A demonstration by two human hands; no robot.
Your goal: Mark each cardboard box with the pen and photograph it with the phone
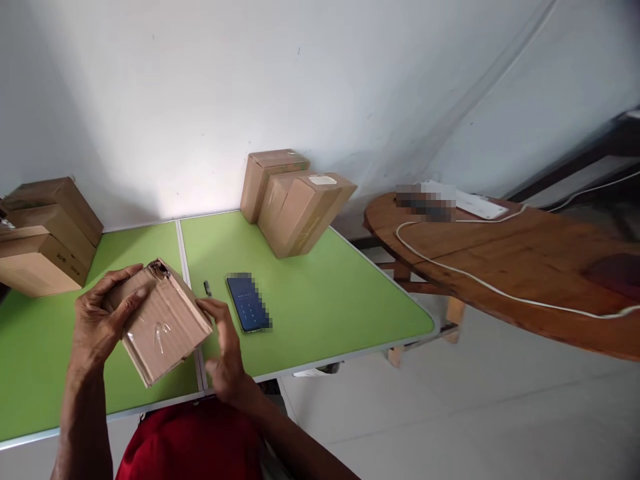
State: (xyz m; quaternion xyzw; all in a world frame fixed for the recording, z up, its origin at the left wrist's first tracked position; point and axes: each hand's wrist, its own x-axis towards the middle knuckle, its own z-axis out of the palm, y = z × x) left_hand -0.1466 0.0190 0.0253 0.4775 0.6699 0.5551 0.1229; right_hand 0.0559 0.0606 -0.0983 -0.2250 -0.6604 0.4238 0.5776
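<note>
My left hand (103,313) grips a small brown cardboard box (163,320), its thumb pressed on the upper face and its fingers round the far left side. The box is tilted above the green table, with clear tape on it and a torn, dark spot at its far corner. At the box's right edge is my right hand (227,353), a fingertip touching the cardboard and the thumb apart, lower down. Just beyond this hand a small dark object (207,289) and a phone (247,303) with a lit screen lie on the table.
Cardboard boxes (305,213) stand at the back of the green table (325,313) against the wall, and more boxes (50,240) are at the left. To the right is a wooden table (500,253) with a white cable (465,273) and blurred items across it.
</note>
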